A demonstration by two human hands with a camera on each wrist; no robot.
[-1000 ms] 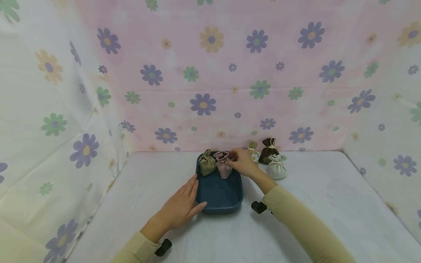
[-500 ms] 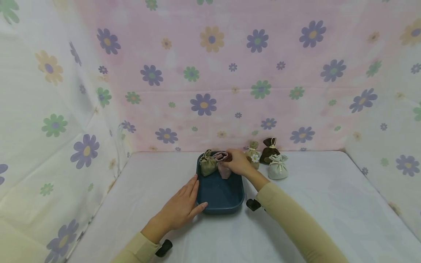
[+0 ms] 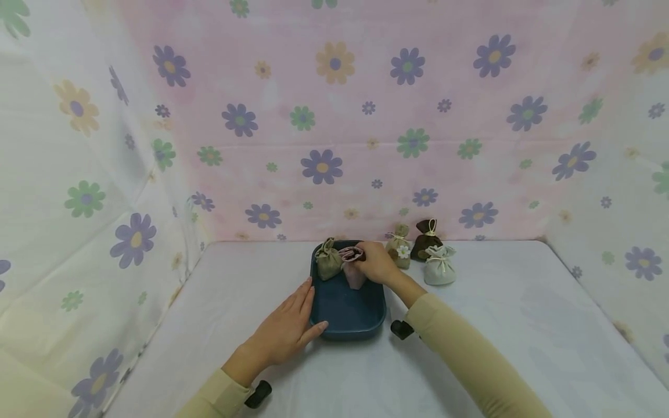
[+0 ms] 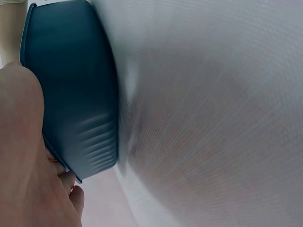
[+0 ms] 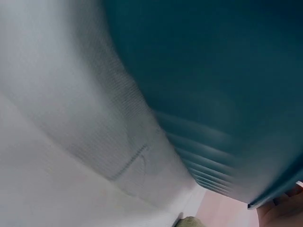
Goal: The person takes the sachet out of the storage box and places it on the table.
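A dark teal tray's (image 5: pixel 222 80) ribbed outer wall is filling the view, sitting on the white cloth-covered surface (image 5: pixel 61 156).

Matt blue plastic tray (image 3: pixel 347 325) with ribbed sides sits on a finely woven white cloth (image 3: pixel 496 325); small drawstring pouches (image 3: pixel 439 266) at centre look like soft, coarse fabric.

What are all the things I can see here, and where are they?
tray: 1, dark blue, middle of the table
olive pouch: 1, in the tray, far left corner
pink pouch: 1, in the tray, beside the olive one
tan pouch with white flower: 1, on the table right of the tray
brown pouch: 1, by the back wall
white pouch: 1, in front of the brown one
table: 1, white
flowered cloth: pink and white, behind and at both sides
left hand: flat against the tray's left side
right hand: holds the pink pouch
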